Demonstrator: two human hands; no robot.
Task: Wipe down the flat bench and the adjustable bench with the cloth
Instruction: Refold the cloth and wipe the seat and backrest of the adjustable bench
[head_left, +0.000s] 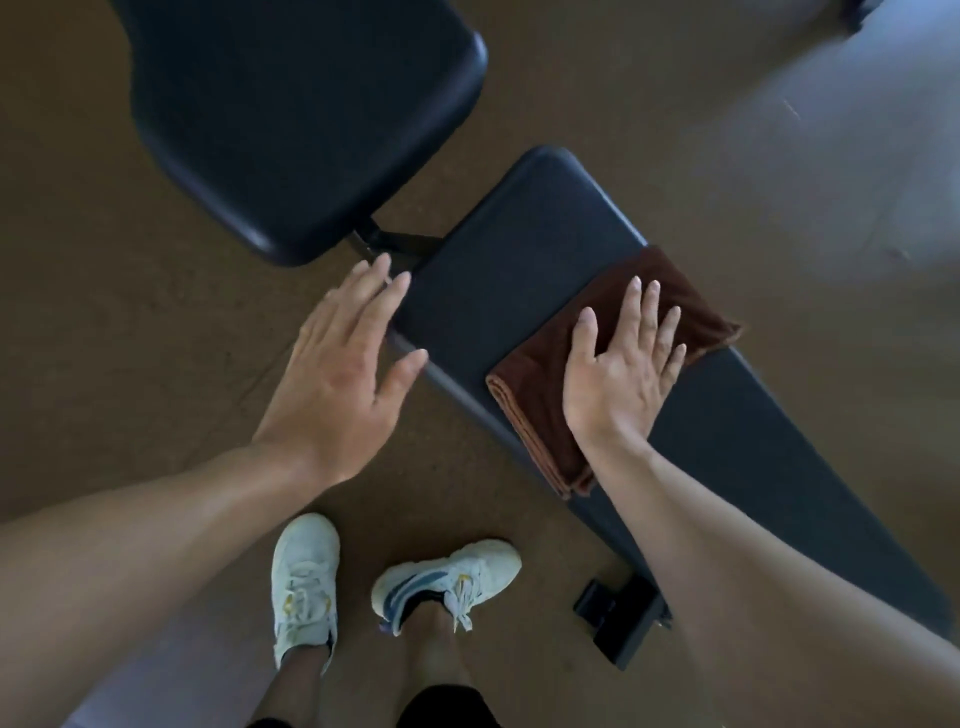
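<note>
I'm looking straight down at a brown, speckled floor (130, 291) that is running under everything here, with a paler, washed-out patch of light lying across the upper right corner. Two dark padded benches are sitting on it: one long pad (524, 260) is running diagonally from the middle down to the lower right, and a wider, rounder pad (291, 119) is sitting at the upper left, a dark metal bar (395, 241) showing in the gap between their ends. I can't tell which one is the flat bench and which is the adjustable one. The brown cloth (540, 384), folded into a thick rectangle, is lying across the long pad with its folded edge hanging just over the near side. My right hand (621, 364) is lying flat on the cloth, fingers spread, pressing down and not pinching anything. My left hand (343, 364) is spread open too, palm down, holding nothing, its fingertips reaching the near corner of the long pad; touching or just above, I can't tell. Both forearms are bare. White sneakers (304, 582) are standing on the floor below the hands, and a black bench foot (621, 618) is sticking out near them. No containers, no readable writing anywhere.
</note>
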